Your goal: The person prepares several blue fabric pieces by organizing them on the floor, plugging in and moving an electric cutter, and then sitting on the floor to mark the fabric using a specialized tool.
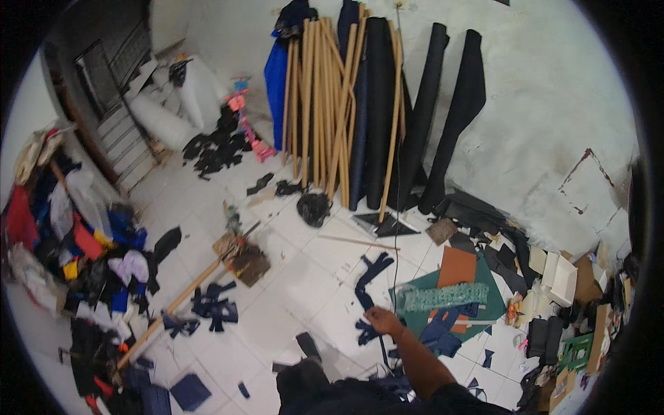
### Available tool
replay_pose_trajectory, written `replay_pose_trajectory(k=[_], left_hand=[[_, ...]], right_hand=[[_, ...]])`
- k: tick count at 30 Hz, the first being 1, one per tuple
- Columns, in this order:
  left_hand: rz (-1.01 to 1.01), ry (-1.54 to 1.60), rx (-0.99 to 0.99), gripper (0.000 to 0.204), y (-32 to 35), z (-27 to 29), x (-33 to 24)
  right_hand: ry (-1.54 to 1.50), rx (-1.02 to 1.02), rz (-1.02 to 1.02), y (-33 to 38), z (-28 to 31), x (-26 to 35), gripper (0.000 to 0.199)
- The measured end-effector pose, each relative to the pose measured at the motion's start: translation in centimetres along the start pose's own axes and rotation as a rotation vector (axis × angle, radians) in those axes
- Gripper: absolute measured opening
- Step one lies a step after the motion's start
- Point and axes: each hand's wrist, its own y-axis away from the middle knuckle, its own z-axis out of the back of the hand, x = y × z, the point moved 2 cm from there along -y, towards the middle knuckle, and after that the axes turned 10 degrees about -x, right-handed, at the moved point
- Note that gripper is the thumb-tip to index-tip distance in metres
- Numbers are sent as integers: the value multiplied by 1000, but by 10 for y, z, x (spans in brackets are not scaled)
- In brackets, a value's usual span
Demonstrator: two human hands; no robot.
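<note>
My right hand [382, 321] reaches in from the lower right, its fingers closed at the end of a navy fabric strip [364, 294]. The strip runs away from my fingers and forks at its far end. More navy fabric scraps [366, 335] show just below the hand; whether they hang from it or lie on the floor I cannot tell. My left hand is not in view. To the left, a broom [169, 312] with a long wooden handle lies across the floor, near another pile of navy scraps [216, 308].
Wooden poles [321, 104] and dark fabric rolls [377, 111] lean on the back wall. A green sheet [408, 297] carries a bubble-wrapped bundle [443, 296]. Heaped cloth and bags [90, 242] line the left; boxes [559, 278] crowd the right. A thin cable [396, 266] hangs near my hand.
</note>
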Motion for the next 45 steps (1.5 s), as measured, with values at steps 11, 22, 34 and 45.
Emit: replay_pose_trajectory(k=[11,22,34,45], left_hand=[[10,-245,106,28,-505,77,-270],[-381,-40,167,21,-781,-35,-688],[-612,93,447,26,-941,-109,-723],[-703,-206,395,53,-1040,-129,-1338]], right_hand=[[79,-144,-616,65,63,-128,17],[-84,-389,-980,-123,78,-97,21],[-249,-884,-689,-531,283,-118,34],[359,-520,-93,-776,250,-19,26]])
